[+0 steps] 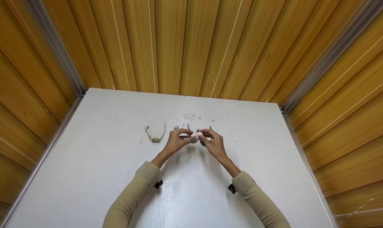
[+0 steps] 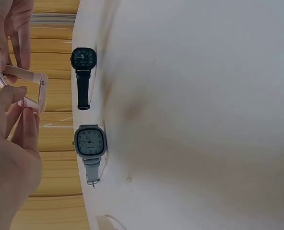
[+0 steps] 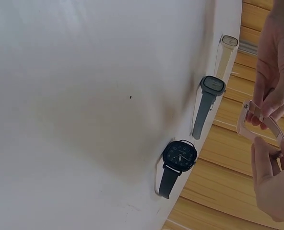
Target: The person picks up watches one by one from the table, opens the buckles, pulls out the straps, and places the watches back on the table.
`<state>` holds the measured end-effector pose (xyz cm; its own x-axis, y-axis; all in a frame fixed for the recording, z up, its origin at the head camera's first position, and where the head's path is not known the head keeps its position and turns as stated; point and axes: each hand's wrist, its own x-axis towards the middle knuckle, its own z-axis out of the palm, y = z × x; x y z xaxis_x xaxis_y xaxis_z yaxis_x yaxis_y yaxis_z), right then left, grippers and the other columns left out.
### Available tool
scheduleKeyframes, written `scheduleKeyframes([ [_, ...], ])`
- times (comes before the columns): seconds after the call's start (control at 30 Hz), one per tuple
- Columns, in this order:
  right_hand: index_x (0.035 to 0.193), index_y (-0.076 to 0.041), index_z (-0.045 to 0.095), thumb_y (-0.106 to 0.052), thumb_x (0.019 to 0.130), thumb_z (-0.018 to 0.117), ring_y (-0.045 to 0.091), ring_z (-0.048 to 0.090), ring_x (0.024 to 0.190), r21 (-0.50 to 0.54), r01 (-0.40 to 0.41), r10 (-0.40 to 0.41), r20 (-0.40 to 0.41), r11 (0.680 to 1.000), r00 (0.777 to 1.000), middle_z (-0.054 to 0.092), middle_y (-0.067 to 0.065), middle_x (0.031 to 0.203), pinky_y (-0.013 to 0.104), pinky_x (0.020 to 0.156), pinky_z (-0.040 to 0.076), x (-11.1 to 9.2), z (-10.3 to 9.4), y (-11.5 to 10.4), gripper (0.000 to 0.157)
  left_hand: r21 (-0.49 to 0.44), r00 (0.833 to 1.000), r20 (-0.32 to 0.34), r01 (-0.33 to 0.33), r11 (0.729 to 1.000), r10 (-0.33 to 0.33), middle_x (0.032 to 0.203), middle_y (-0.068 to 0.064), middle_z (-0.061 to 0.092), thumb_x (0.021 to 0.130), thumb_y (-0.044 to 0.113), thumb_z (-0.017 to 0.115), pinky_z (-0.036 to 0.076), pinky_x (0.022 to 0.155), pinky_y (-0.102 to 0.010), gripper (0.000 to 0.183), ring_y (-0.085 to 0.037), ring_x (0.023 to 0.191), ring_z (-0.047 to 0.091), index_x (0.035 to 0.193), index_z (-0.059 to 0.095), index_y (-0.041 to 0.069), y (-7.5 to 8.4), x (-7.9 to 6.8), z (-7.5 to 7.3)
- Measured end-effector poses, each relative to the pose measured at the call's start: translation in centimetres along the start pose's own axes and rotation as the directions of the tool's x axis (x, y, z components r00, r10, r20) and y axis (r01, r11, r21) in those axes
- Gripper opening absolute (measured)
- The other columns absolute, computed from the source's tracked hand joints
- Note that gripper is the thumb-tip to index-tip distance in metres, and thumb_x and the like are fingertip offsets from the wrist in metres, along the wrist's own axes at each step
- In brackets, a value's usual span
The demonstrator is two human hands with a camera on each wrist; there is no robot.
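A pale pink wristwatch is held up over the white table between both hands; its case shows edge-on in the left wrist view. My left hand pinches one strap between thumb and fingers. The right hand pinches the other strap from the opposite side. Behind the hands lie a grey square-faced watch and a black watch, both mostly hidden in the head view. The pink watch's dial cannot be seen clearly in any view.
A cream watch lies on the white table left of the hands, straps spread upward. Small crumbs or marks dot the tabletop behind the watches. Wood-patterned panels rise beyond the table's far edge and along both sides.
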<state>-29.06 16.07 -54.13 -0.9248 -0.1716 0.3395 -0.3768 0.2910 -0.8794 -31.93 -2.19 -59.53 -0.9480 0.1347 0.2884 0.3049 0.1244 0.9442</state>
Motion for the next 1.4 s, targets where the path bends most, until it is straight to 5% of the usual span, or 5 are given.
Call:
scheduleKeyframes([
  [0.27, 0.112, 0.017, 0.067, 0.010, 0.092, 0.067, 0.047, 0.071, 0.103, -0.017, 0.038, -0.037, 0.049, 0.999, 0.998, 0.070, 0.033, 0.113, 0.030, 0.080, 0.064, 0.0, -0.1, 0.0, 0.021, 0.097, 0.994, 0.078, -0.090, 0.991, 0.083, 0.099, -0.024, 0.075, 0.082, -0.006, 0.080, 0.063, 0.088, -0.035, 0.017, -0.038, 0.099, 0.072, 0.098, 0.076, -0.008, 0.7, 0.5, 0.1],
  [0.63, 0.111, 0.017, 0.065, 0.014, 0.092, 0.064, 0.050, 0.070, 0.103, -0.044, 0.055, -0.053, 0.049, 0.998, 0.997, 0.068, 0.036, 0.113, 0.051, 0.081, 0.062, -0.1, 0.2, 0.3, 0.019, 0.180, 0.984, 0.118, -0.152, 0.972, 0.133, 0.094, -0.020, 0.074, 0.086, -0.005, 0.077, 0.063, 0.086, -0.031, 0.008, -0.032, 0.093, 0.073, 0.094, 0.077, -0.006, 0.5, 0.6, 0.5],
  [0.9, 0.112, 0.011, 0.066, 0.009, 0.093, 0.065, 0.044, 0.072, 0.103, -0.086, 0.073, -0.071, 0.027, 0.994, 0.997, 0.071, 0.029, 0.113, 0.044, 0.084, 0.063, 0.4, 0.7, 4.2, 0.019, 0.204, 0.982, 0.108, -0.173, 0.964, 0.153, 0.094, -0.019, 0.074, 0.086, -0.004, 0.077, 0.063, 0.085, -0.032, 0.009, -0.030, 0.092, 0.073, 0.094, 0.077, -0.006, 0.2, 0.3, 0.7],
  [1.1, 0.109, 0.005, 0.069, 0.005, 0.093, 0.068, 0.038, 0.074, 0.099, -0.079, 0.056, -0.054, 0.026, 0.995, 0.998, 0.074, 0.022, 0.108, 0.039, 0.084, 0.064, 0.1, 0.5, 4.4, 0.016, 0.205, 0.982, 0.103, -0.175, 0.963, 0.157, 0.094, -0.020, 0.076, 0.086, -0.001, 0.078, 0.061, 0.084, -0.022, 0.010, -0.031, 0.091, 0.074, 0.095, 0.078, -0.006, 0.0, 0.1, 0.8],
  [1.4, 0.111, 0.008, 0.066, 0.006, 0.094, 0.067, 0.036, 0.075, 0.096, -0.086, 0.026, -0.021, 0.059, 0.996, 0.998, 0.073, 0.022, 0.106, 0.025, 0.080, 0.063, 0.0, 0.2, 4.4, 0.018, 0.214, 0.981, 0.112, -0.177, 0.961, 0.156, 0.094, -0.019, 0.076, 0.086, -0.001, 0.078, 0.062, 0.083, -0.023, 0.010, -0.030, 0.090, 0.074, 0.095, 0.078, -0.005, 0.0, 0.0, 0.7],
])
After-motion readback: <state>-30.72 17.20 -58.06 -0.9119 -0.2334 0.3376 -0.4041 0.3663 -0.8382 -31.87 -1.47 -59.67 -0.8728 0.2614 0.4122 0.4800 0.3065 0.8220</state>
